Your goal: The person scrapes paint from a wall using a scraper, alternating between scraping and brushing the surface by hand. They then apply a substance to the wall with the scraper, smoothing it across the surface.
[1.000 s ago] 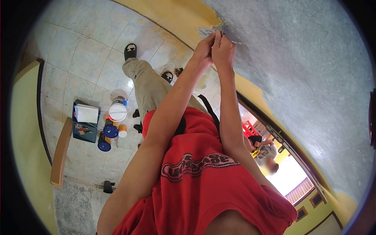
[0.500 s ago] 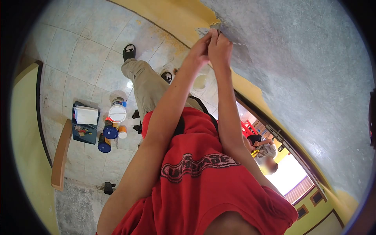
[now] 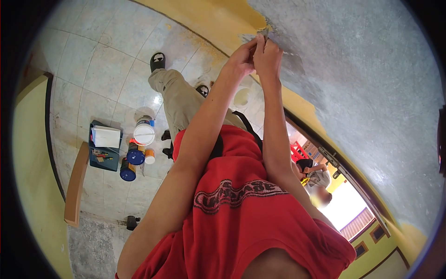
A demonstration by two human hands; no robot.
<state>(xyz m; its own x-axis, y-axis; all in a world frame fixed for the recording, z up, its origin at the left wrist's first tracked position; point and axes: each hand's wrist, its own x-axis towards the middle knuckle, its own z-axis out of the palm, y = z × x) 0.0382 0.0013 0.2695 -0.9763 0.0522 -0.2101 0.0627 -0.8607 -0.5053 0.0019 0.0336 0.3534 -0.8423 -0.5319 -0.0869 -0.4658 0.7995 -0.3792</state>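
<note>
Apparently scraping: left hand (image 3: 240,60) and right hand (image 3: 268,57) together pinch a grey flat tool (image 3: 264,32) by ragged yellow paint (image 3: 251,19); the next stroke calls for a shallow angle.

The left hand (image 3: 241,59) and right hand (image 3: 268,58) hide most of the small grey flat tool (image 3: 264,32). Folds obscure lettering on the red fabric shirt (image 3: 260,232), cropped below. A person in the doorway (image 3: 319,179) has a blurred face; small items in the dark teal tray (image 3: 106,163) are indistinct.
</note>
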